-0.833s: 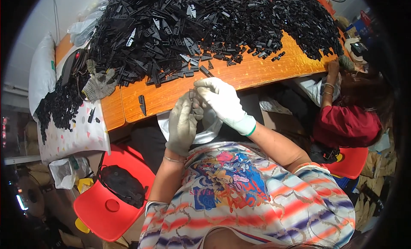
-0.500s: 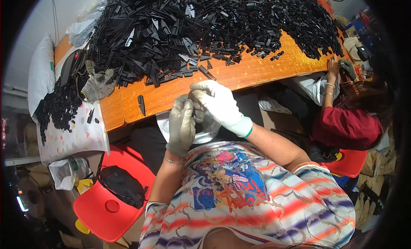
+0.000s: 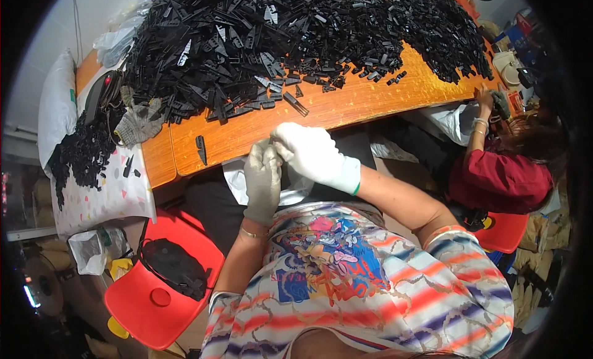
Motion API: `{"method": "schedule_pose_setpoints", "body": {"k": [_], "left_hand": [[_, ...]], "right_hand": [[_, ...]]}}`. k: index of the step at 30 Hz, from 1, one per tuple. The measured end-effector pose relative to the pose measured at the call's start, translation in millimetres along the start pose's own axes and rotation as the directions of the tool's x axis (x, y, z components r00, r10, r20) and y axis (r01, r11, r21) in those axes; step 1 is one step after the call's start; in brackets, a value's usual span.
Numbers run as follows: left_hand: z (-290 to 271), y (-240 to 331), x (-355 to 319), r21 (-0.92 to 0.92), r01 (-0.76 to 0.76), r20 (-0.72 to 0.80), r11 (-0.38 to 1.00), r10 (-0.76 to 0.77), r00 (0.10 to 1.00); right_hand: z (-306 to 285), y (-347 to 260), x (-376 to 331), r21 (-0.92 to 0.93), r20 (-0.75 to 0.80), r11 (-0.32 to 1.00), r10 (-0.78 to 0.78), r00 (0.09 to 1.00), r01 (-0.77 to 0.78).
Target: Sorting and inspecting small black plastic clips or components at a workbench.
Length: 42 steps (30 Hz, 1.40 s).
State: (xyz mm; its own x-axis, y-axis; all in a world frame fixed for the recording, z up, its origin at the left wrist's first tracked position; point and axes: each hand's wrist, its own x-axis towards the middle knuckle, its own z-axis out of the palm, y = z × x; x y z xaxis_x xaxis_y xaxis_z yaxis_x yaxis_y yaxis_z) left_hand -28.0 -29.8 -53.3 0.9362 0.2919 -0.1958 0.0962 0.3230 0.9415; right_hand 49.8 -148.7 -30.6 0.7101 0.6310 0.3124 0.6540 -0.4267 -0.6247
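1. Both gloved hands were held together at the table edge; the left hand [image 3: 262, 180] and right hand [image 3: 312, 155] were closed round a small dark piece [image 3: 272, 150], barely visible.
2. A large heap of black plastic parts [image 3: 296, 44] remained on the table, judged mostly unhandled.
3. The orange wooden table [image 3: 364, 102] was noted; a red chair [image 3: 154, 285] stood left, another person [image 3: 500, 173] sat right.
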Motion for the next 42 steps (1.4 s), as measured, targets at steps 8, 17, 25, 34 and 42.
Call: {"method": "schedule_pose_setpoints", "body": {"k": [8, 17, 25, 34, 42], "left_hand": [[2.8, -10.6, 7.2, 0.402, -0.017, -0.084, 0.916, 0.056, 0.995], [17.4, 6.8, 18.6, 0.17, 0.019, -0.075, 0.985, -0.007, 0.997], [-8.5, 3.4, -5.9, -0.076, 0.115, 0.107, 0.99, -0.107, 0.989], [-11.0, -4.3, -27.0, -0.16, 0.249, 0.285, 0.955, -0.197, 0.938], [-39.4, -11.3, -35.3, 0.818, -0.337, 0.269, 0.467, 0.206, 0.941]], "right_hand": [[0.5, 10.5, -2.0, -0.231, 0.073, 0.951, -0.193, 0.978, 0.205], [-16.0, 1.7, 4.2, -0.155, 0.11, 0.987, 0.066, 0.992, -0.048], [-30.2, 8.1, 4.2, 0.448, 0.184, 0.836, 0.261, 0.948, -0.317], [-9.8, 1.8, -17.9, 0.607, 0.441, 0.574, 0.333, 0.833, -0.551], [-4.4, 13.1, -29.1, 0.145, 0.519, 0.892, 0.3, 0.801, -0.428]]}}
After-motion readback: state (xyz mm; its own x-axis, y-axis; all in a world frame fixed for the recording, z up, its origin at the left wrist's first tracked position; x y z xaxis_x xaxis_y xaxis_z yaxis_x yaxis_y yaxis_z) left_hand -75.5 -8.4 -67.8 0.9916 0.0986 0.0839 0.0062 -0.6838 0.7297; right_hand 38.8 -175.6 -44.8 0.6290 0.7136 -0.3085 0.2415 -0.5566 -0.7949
